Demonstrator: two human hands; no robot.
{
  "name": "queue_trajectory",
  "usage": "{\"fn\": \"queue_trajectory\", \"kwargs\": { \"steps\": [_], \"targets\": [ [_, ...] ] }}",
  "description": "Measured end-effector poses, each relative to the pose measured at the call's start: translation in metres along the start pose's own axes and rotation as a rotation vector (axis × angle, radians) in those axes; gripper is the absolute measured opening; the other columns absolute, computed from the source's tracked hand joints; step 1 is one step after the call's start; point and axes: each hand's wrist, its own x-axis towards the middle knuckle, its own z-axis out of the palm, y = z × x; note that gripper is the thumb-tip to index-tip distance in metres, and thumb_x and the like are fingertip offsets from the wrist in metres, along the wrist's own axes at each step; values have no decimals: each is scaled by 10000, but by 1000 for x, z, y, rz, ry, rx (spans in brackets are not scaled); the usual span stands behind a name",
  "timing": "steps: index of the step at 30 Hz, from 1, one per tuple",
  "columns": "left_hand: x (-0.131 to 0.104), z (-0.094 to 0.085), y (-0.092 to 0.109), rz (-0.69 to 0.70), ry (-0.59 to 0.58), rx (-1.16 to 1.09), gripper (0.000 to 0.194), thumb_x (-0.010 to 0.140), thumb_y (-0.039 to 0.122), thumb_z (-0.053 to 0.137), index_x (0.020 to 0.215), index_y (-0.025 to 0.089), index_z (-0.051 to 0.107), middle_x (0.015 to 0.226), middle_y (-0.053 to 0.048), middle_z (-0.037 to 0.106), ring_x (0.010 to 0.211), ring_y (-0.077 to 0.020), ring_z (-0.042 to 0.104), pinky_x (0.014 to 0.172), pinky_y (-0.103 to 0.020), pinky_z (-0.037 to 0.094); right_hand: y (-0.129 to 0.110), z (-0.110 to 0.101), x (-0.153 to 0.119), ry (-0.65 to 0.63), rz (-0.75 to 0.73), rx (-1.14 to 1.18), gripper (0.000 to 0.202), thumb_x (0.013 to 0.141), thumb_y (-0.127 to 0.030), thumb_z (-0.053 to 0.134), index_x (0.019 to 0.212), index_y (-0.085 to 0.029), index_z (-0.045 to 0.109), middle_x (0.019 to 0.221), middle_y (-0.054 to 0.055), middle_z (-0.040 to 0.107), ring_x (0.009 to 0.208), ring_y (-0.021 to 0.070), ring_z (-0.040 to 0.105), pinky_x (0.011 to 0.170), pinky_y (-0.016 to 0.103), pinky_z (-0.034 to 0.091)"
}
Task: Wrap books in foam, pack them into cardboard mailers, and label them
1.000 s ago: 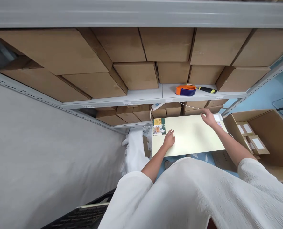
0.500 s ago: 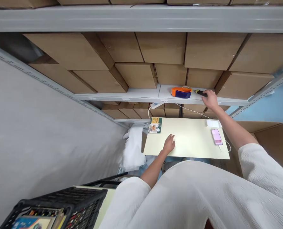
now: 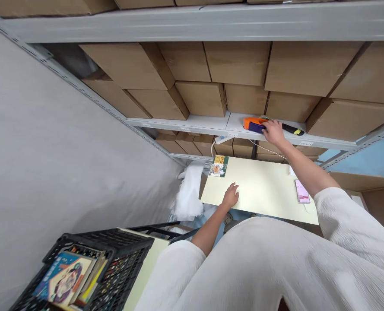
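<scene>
On the shelf ahead sits an orange and dark-blue tape dispenser [image 3: 253, 124]. My right hand [image 3: 274, 131] is at its right end, with the fingers closed over its edge. Just right of that hand, a black and yellow box cutter [image 3: 293, 129] lies on the shelf, apart from the fingers. My left hand [image 3: 231, 196] rests on the pale board [image 3: 259, 185] below, fingers loosely apart and holding nothing. A small book with a green and yellow cover [image 3: 219, 166] lies at the board's far left corner.
A phone [image 3: 302, 191] with a cable lies on the board's right side. Cardboard boxes [image 3: 200, 97] fill the shelves. A black crate [image 3: 123, 259] with books [image 3: 68, 278] stands at lower left. White wrapping material [image 3: 189, 192] hangs left of the board, and a large open carton [image 3: 379, 207] stands right.
My right hand has let go of the box cutter, which now lies turned on the shelf, and moved left onto the tape dispenser. My left hand stays on the board. The view has shifted left.
</scene>
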Motion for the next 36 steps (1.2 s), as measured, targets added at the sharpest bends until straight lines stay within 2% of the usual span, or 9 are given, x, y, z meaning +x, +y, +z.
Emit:
{"fn": "queue_trajectory", "kwargs": {
  "steps": [4,9,13,16,18,21,26,30,36],
  "targets": [
    [5,1,-1,29,-33,5,490,998,137,568,1476,181,663,1720,-175,509,1584,-316,527,1340,-530,412,-13,-12,-30,42,-19,12,443,1049,-332,520,1436,-169,662,1331,212,716,1235,430,506,1028,563,355],
    [18,7,7,95,-142,31,492,1004,135,559,1484,167,664,1733,-177,495,1613,-319,494,1348,-524,406,-30,-15,-121,49,94,62,402,1073,-359,480,1386,-182,661,1323,210,706,1189,414,543,989,508,383],
    [26,16,11,174,-232,45,498,1004,135,549,1487,170,665,1724,-169,510,1633,-312,469,1362,-520,390,-34,14,-213,-13,343,119,352,1056,-382,527,1297,-178,683,1258,197,734,1159,398,597,973,496,422],
    [29,24,11,219,-297,61,495,1000,143,552,1478,190,674,1717,-155,522,1623,-314,481,1357,-536,399,-33,44,-275,-107,633,159,309,1003,-344,570,1234,-182,695,1205,184,758,1138,390,636,960,490,451],
    [29,29,11,238,-333,72,496,993,138,556,1469,193,681,1718,-154,521,1621,-317,484,1354,-542,405,-31,62,-310,-174,832,163,284,970,-323,582,1187,-186,703,1172,182,767,1130,387,649,959,491,464],
    [29,33,8,259,-373,91,501,989,124,547,1469,184,679,1717,-157,524,1632,-309,471,1363,-536,395,-30,83,-349,-257,1006,161,276,949,-307,575,1160,-183,703,1174,185,765,1139,380,652,973,494,469],
    [27,34,2,273,-404,128,502,1003,137,531,1485,184,665,1722,-151,519,1639,-293,460,1366,-532,389,-28,109,-387,-272,1103,151,280,956,-308,558,1178,-183,675,1236,195,740,1171,375,634,1000,501,460],
    [24,30,1,260,-417,156,507,1005,141,525,1492,173,663,1720,-157,519,1637,-299,459,1365,-545,386,-29,125,-400,-272,1091,142,218,912,-267,570,1097,-197,662,1126,184,732,1049,354,636,940,484,457],
    [21,22,7,241,-385,121,507,978,148,581,1473,196,681,1687,-152,553,1614,-304,492,1359,-545,399,-34,127,-405,-343,1089,129,199,906,-230,573,1092,-204,639,1057,166,713,953,332,637,854,450,455]
  ]
}}
